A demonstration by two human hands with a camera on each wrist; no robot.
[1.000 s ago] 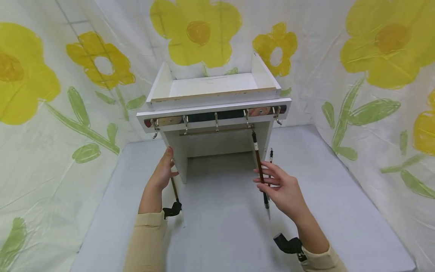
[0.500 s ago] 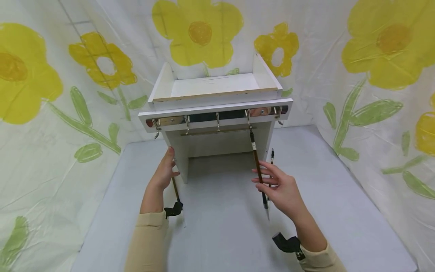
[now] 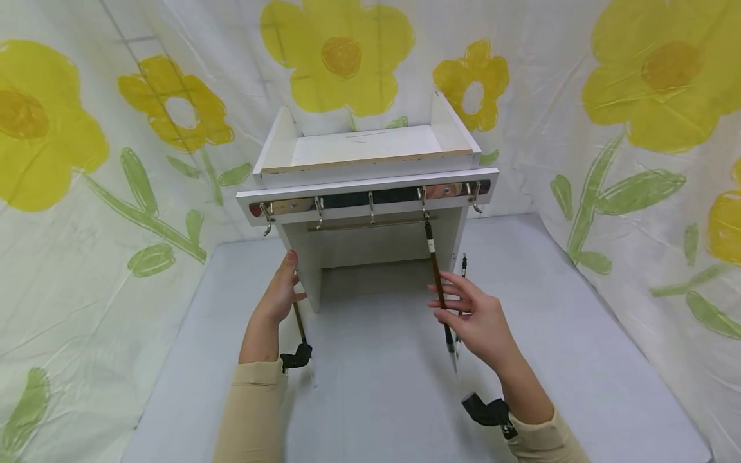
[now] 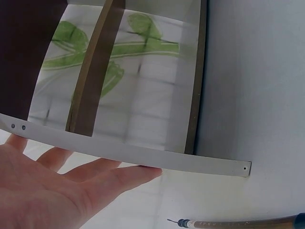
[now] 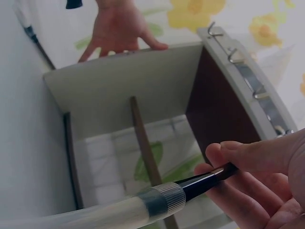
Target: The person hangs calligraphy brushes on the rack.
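A white shelf unit (image 3: 370, 181) with a row of metal hooks (image 3: 371, 204) along its front rail stands on the table. A calligraphy brush (image 3: 435, 257) slants down from the second hook from the right, its loop at that hook. My right hand (image 3: 477, 318) pinches its brown handle between thumb and fingers, close to the ferrule in the right wrist view. The brush's white tip points down. My left hand (image 3: 276, 292) rests against the outer face of the shelf's left side panel (image 4: 128, 153), its fingers spread and fairly straight.
Another brush (image 3: 298, 321) lies on the table beyond the left panel, partly behind my left hand. A further brush (image 3: 463, 265) lies on the right, partly behind my right hand. A flower-patterned curtain (image 3: 341, 58) surrounds the pale grey table (image 3: 376, 386).
My right hand and the brush's lower end have shifted slightly left. The brush's upper end has moved a little left and stays at the same hook. My left hand keeps its place on the panel.
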